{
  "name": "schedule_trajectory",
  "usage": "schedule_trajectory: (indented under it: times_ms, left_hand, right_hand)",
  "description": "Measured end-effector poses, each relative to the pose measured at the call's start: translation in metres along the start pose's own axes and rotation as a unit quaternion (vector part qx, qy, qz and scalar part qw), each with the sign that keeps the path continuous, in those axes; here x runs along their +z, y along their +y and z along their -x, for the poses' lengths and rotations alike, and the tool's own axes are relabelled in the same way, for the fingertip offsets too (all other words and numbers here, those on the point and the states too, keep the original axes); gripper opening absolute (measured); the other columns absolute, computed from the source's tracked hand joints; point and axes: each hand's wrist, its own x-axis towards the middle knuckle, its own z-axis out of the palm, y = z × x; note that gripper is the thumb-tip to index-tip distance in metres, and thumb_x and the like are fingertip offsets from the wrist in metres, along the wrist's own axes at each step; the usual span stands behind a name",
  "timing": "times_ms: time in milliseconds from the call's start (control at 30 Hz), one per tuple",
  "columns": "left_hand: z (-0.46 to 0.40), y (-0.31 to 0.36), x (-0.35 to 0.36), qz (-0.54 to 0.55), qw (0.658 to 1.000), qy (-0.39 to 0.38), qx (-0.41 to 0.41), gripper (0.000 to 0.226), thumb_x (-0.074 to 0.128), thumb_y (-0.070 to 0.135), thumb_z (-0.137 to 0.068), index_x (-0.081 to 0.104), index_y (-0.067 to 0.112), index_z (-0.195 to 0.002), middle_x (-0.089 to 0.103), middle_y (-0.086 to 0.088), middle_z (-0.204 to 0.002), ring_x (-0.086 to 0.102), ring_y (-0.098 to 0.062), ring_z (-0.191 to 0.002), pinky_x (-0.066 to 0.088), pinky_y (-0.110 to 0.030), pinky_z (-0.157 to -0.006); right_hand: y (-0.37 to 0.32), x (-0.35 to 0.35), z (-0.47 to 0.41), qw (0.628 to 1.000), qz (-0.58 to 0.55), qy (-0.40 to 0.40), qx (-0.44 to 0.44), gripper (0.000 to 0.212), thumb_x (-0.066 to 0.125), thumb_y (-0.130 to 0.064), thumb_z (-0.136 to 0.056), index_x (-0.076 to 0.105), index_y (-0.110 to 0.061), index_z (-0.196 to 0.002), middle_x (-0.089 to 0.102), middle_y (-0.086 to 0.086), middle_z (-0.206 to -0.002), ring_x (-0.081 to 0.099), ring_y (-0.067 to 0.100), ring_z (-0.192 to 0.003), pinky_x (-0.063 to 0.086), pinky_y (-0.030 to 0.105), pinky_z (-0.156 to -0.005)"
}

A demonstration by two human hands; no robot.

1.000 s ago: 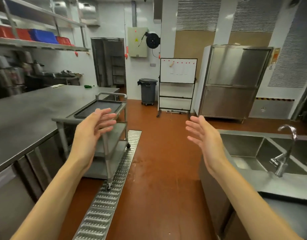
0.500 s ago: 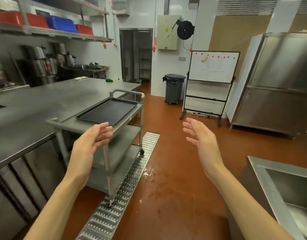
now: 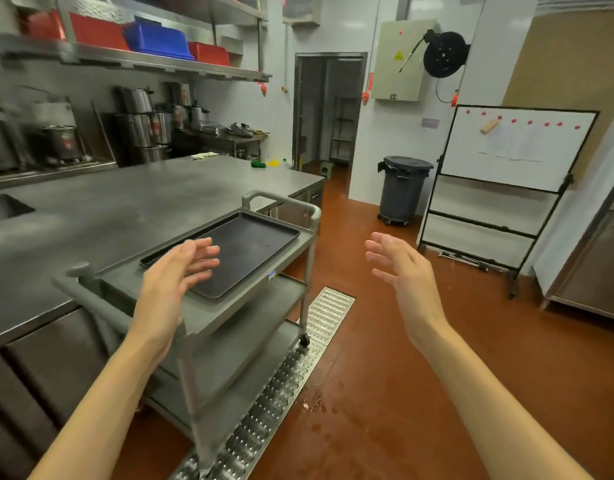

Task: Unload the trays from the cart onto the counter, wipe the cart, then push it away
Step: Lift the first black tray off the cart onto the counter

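Both hands are up in front of the steel cart [image 3: 229, 317] and neither one is holding anything. The left hand [image 3: 174, 271] hangs over the near end of the cart's top shelf with its fingers [image 3: 203, 252] loosely spread and slightly curled, palm facing right. The right hand [image 3: 400, 268] is out over the red floor [image 3: 402, 393] to the right of the cart, fingers also spread, palm facing left, well apart from the cart.

The black tray [image 3: 243, 254] lies flat on the cart's top shelf, and there looks to be a second one stacked under it, though that's hard to be sure of. The two lower cart shelves look bare. The cart stands just beside the long steel surface [image 3: 108, 216] on its left, with its right wheels near the floor drain grate [image 3: 281, 386]. Beyond the cart there's a grey trash bin [image 3: 402, 188] and a whiteboard [image 3: 509, 154] on a rolling stand.
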Motion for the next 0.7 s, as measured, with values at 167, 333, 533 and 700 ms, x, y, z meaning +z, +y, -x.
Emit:
schedule_trajectory:
  times_ms: [167,333,533,700]
  left_hand:
    - [-0.066,-0.038,0.034,-0.026,0.995,0.098,-0.013,0.038,0.037,0.031,-0.103,0.064,0.008,-0.118,0.07,-0.012,-0.116,0.066,-0.028,-0.108,0.049,-0.042,-0.097]
    - [-0.123,-0.067,0.051,-0.061,0.981,0.18,-0.026,0.038,0.038,0.031,-0.103,0.065,0.007,-0.116,0.069,-0.015,-0.116,0.066,-0.029,-0.109,0.048,-0.047,-0.099]
    - [-0.192,-0.129,0.062,-0.088,0.962,0.253,-0.045,0.037,0.038,0.03,-0.104,0.063,0.006,-0.117,0.068,-0.018,-0.116,0.065,-0.032,-0.109,0.048,-0.046,-0.1]
    - [-0.271,-0.198,0.065,-0.079,0.947,0.305,-0.057,0.031,0.042,0.033,-0.101,0.068,0.017,-0.107,0.072,-0.012,-0.111,0.069,-0.025,-0.103,0.051,-0.038,-0.094]
  right_hand:
    - [0.044,0.018,-0.121,0.995,-0.043,-0.092,0.017,0.022,0.047,-0.043,-0.1,0.068,-0.038,-0.104,0.072,-0.012,-0.108,0.066,0.005,-0.106,0.052,0.035,-0.096]
    - [0.076,0.05,-0.227,0.982,-0.072,-0.167,0.05,0.025,0.05,-0.038,-0.1,0.069,-0.025,-0.109,0.072,-0.003,-0.112,0.066,0.013,-0.109,0.049,0.045,-0.103]
    - [0.137,0.102,-0.339,0.966,-0.084,-0.235,0.066,0.024,0.051,-0.034,-0.1,0.07,-0.02,-0.108,0.072,0.001,-0.114,0.066,0.015,-0.11,0.048,0.046,-0.104]
    - [0.199,0.157,-0.435,0.955,-0.087,-0.268,0.094,0.022,0.054,-0.033,-0.099,0.071,-0.021,-0.107,0.073,0.0,-0.112,0.067,0.013,-0.107,0.049,0.045,-0.103]
